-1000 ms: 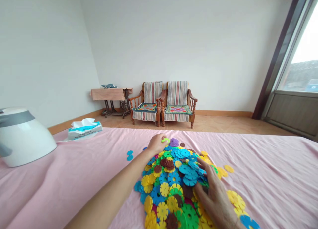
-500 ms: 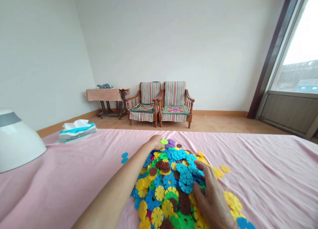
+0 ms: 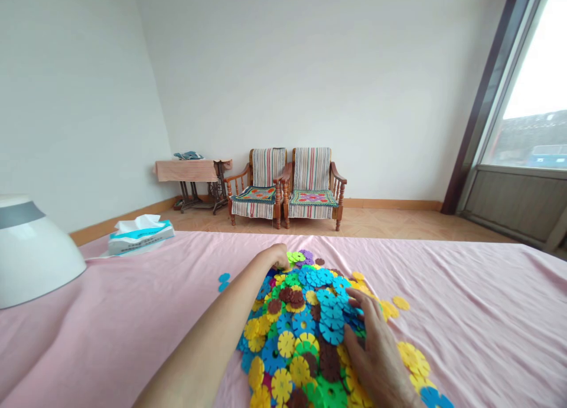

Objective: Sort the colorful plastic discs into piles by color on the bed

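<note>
A heap of slotted plastic snowflake discs (image 3: 286, 343) in blue, yellow, green and brown lies on the pink cloth (image 3: 478, 313). At the heap's far left end is my left hand (image 3: 278, 255), its fingers curled downward and mostly hidden; whatever they hold cannot be made out. Lime-green discs (image 3: 296, 257) lie right beside its fingertips, with purple discs (image 3: 306, 254) just beyond. My right hand (image 3: 376, 343) rests over the heap's right side, thumb and fingers apart. Its fingertips are against a row of overlapping blue discs (image 3: 331, 316).
Two blue discs (image 3: 224, 281) lie left of the heap, and loose yellow discs (image 3: 414, 359) to its right. A tissue pack (image 3: 142, 235) and a white rounded object (image 3: 38, 254) stand at the left. Beyond the cloth's far edge are two wooden armchairs (image 3: 312, 178) and a covered sewing table (image 3: 186, 170).
Beside my left hand, more lime green shows now: two discs where one was visible. My left hand has shifted slightly. My right hand stays nearly where it was.
</note>
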`<control>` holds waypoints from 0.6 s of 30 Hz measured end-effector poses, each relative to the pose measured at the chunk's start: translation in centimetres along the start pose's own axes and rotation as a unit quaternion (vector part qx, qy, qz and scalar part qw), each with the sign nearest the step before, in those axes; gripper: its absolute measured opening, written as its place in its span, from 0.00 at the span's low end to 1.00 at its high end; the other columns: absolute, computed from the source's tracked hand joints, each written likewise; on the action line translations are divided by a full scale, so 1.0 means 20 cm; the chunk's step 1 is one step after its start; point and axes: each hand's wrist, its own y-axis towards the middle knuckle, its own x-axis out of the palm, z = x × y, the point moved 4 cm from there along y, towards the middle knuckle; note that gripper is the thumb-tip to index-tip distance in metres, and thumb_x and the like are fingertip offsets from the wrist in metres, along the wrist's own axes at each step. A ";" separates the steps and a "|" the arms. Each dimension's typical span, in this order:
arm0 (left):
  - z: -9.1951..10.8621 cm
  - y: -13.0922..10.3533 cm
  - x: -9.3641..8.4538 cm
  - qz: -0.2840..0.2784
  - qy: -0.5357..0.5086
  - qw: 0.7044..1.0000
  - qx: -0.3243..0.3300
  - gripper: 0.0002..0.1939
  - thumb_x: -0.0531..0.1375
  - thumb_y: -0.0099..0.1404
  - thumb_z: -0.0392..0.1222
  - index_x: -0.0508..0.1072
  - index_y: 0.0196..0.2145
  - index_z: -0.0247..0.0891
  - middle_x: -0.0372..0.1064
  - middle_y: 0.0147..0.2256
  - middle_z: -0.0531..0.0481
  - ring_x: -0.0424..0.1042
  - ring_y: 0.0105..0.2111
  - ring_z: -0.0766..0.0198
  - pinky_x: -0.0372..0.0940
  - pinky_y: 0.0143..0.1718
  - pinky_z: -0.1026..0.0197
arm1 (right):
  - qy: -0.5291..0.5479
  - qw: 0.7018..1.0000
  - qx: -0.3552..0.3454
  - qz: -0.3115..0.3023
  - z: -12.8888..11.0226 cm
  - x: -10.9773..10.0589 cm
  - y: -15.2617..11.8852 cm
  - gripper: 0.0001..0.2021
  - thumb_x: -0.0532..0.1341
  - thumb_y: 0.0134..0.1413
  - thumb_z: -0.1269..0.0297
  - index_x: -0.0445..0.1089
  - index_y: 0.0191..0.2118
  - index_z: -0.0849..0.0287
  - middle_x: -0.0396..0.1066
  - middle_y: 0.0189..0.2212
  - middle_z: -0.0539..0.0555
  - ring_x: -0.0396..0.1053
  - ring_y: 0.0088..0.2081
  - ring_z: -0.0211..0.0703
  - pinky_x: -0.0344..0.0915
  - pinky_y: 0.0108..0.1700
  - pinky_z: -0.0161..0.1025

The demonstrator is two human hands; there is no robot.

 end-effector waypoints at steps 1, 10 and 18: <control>0.00 0.00 0.01 -0.016 0.010 1.000 -0.011 0.16 0.58 0.68 0.44 0.67 0.51 0.35 0.67 0.49 0.44 0.71 0.44 0.56 0.69 0.43 0.50 | -0.001 1.000 0.001 -0.005 0.00 0.00 0.00 0.23 0.54 0.53 0.67 0.55 0.56 0.49 0.63 0.53 0.55 0.64 0.54 0.49 0.66 0.53 0.50; 0.02 -0.05 0.00 -0.049 0.066 0.996 -0.027 0.16 0.58 0.68 0.43 0.67 0.52 0.36 0.66 0.50 0.44 0.70 0.45 0.56 0.69 0.44 0.50 | -0.009 1.000 0.000 -0.015 -0.01 0.01 0.00 0.22 0.52 0.55 0.67 0.53 0.56 0.50 0.60 0.52 0.56 0.62 0.55 0.50 0.65 0.54 0.53; 0.02 0.01 0.02 -0.034 0.044 0.998 -0.021 0.16 0.58 0.68 0.44 0.67 0.51 0.35 0.67 0.49 0.44 0.71 0.45 0.56 0.69 0.44 0.50 | -0.019 1.000 -0.005 -0.004 -0.01 0.00 0.00 0.22 0.53 0.54 0.67 0.55 0.56 0.50 0.63 0.51 0.55 0.65 0.54 0.48 0.67 0.52 0.49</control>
